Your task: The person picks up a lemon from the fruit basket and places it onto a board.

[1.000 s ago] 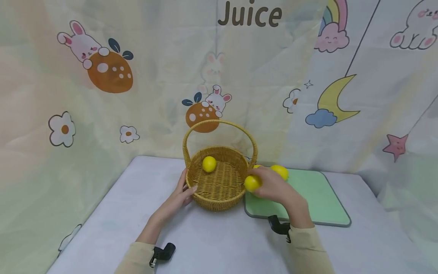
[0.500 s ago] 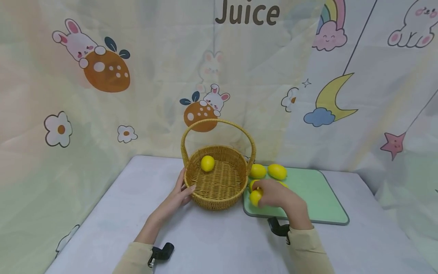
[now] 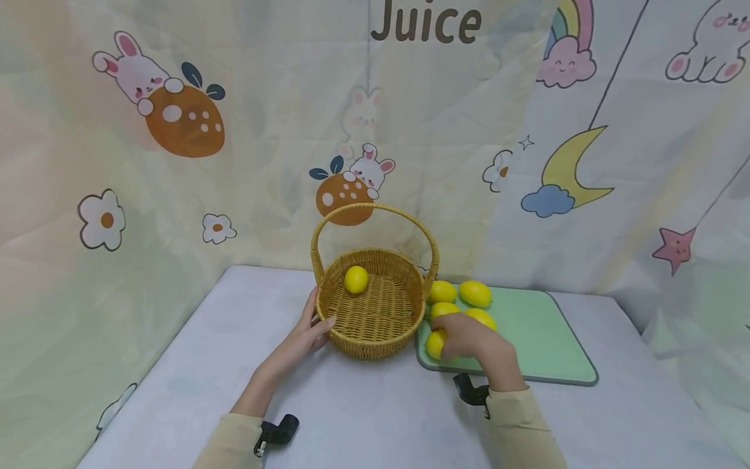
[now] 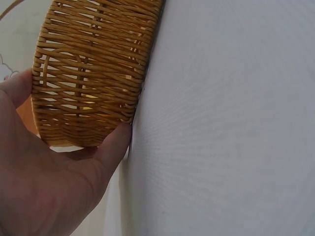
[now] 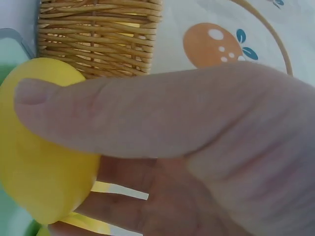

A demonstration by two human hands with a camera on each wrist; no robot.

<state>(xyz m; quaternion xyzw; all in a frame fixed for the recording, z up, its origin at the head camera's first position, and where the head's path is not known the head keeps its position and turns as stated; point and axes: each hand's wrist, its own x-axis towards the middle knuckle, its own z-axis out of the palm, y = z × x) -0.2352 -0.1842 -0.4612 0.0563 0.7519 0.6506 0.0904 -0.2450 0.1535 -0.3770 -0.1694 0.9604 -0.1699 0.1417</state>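
Observation:
My left hand point(image 3: 305, 332) grips the left side of a round wicker basket point(image 3: 370, 350) with a tall arched handle. Its thumb lies over the rim, and in the left wrist view its fingers wrap the woven wall point(image 4: 91, 73). One yellow lemon point(image 3: 356, 279) lies inside the basket, at the back left. Right of the basket, my right hand point(image 3: 473, 340) holds another lemon point(image 3: 435, 345) low over the near left part of a green board point(image 3: 539, 345). In the right wrist view the thumb presses on this lemon point(image 5: 44, 157), with fingers behind it.
Several more lemons lie on the board's left half, among them a back lemon point(image 3: 475, 294) and one lemon point(image 3: 482, 318) partly behind the right hand. A white-covered table point(image 3: 375, 417) bears everything, and a printed cloth point(image 3: 269, 130) hangs behind it.
My right hand has moved from beside the basket's right rim nearer to me over the board, uncovering lemons behind it. The left hand, the basket and the lemon inside have stayed put.

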